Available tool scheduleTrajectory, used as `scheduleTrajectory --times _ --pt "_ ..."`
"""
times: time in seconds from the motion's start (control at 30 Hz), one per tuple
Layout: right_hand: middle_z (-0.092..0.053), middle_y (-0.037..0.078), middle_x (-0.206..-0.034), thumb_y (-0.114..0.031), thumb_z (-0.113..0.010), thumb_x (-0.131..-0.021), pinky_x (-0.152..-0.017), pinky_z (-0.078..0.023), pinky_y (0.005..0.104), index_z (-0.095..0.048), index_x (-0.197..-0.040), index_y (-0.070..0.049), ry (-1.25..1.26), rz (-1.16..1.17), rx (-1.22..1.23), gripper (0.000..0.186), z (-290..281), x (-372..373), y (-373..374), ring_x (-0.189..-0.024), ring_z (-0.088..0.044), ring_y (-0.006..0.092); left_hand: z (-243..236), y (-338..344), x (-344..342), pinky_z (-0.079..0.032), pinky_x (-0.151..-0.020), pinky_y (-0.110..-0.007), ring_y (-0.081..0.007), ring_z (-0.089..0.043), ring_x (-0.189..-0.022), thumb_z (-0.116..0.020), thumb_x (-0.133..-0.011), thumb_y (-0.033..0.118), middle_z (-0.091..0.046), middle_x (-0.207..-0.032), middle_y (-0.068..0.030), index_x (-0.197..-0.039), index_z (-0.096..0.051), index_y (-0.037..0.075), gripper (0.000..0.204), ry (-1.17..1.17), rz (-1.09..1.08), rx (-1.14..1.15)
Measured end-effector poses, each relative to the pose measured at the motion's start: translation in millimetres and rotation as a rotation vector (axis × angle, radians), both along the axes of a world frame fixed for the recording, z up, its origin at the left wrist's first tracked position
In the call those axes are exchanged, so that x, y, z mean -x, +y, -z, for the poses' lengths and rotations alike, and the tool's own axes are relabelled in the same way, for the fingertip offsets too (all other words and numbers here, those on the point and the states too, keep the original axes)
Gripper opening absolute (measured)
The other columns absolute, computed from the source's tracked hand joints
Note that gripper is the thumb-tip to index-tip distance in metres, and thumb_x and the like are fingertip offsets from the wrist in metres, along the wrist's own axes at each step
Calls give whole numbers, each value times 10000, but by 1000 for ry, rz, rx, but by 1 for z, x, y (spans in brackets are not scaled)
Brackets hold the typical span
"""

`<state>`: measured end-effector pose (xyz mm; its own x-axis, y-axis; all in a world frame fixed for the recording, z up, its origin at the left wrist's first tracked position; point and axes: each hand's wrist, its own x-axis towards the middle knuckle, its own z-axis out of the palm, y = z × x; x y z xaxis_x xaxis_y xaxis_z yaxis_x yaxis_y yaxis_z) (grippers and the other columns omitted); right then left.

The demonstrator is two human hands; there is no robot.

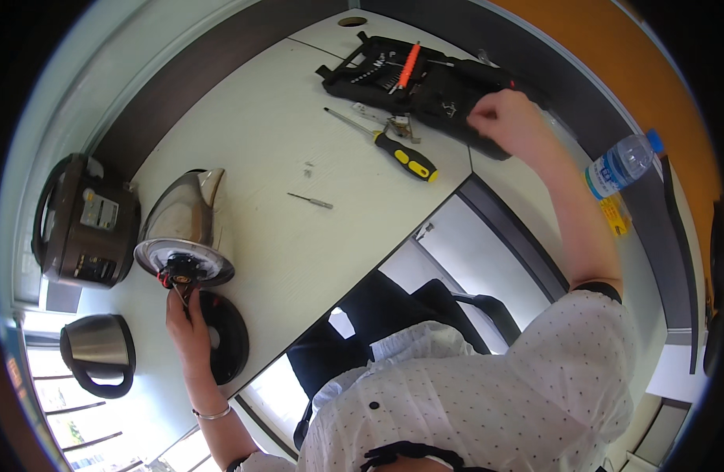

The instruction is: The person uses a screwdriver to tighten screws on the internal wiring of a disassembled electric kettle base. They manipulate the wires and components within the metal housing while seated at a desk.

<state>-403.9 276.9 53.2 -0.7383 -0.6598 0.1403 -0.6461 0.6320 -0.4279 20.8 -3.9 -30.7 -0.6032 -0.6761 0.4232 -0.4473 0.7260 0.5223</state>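
Note:
An electric kettle [179, 212] lies on its side at the left of the table, its underside turned toward me. A black coupler [182, 271] with red wires shows in its opened bottom. My left hand [187, 321] pinches at this coupler and its wires; the fingertips are partly hidden. My right hand [510, 119] hovers over the right end of a black tool case [440, 82], fingers curled together. Whether it holds anything small, I cannot make out. The case lies open with rows of bits and an orange-handled tool [410, 66] across it.
A yellow-black screwdriver [405, 157], small metal parts [401, 126] and a thin screwdriver [310, 200] lie mid-table. At left stand a rice cooker [90, 224] and a second metal vessel with a black handle [100, 355]. Near my left wrist lies a round black base [230, 338]. A water bottle [623, 165] lies at right.

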Motion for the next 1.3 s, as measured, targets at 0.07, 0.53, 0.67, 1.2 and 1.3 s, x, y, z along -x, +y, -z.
scheduleTrajectory --times 0.07,0.53,0.67,1.2,1.3 --pt "-674 163 -856 -174 -655 -794 -708 -523 379 -710 -877 -44 61 -22 -172 164 3 -11 6 -795 -657 285 1 -3 0 -463 -737 -356 -322 -602 -824 -520 -915 43 -619 -913 -181 -1005 -561 -31 123 -17 11 10" --pt "-642 171 -801 -212 -624 -813 -679 -524 420 -674 -824 -11 190 -90 -236 208 64 -18 6 -751 -639 342 -1 -7 0 -457 -744 -331 -268 -589 -827 -519 -922 58 -620 -944 -168 -1059 -558 -33 169 -22 28 -63" --pt "-609 143 -798 -281 -631 -828 -641 -523 392 -647 -1001 -43 224 -209 -20 294 54 -46 -11 -685 -628 318 -4 -1 3 -455 -729 -340 -298 -584 -813 -522 -915 60 -614 -933 -182 -1046 -554 -33 163 6 14 -71" --pt "-550 89 -775 -244 -684 -753 -588 -499 347 -627 -879 -18 710 -499 24 265 52 -83 -64 -752 -578 238 -13 2 4 -458 -772 -323 -271 -597 -851 -540 -887 19 -626 -938 -156 -1072 -563 -31 193 -32 8 -73" --pt "-548 95 -779 -233 -685 -760 -587 -503 345 -609 -832 -17 480 -663 30 240 56 -103 -83 -731 -592 242 -11 0 5 -457 -751 -336 -309 -586 -830 -543 -873 13 -610 -920 -168 -1039 -564 -34 174 -24 14 -67"
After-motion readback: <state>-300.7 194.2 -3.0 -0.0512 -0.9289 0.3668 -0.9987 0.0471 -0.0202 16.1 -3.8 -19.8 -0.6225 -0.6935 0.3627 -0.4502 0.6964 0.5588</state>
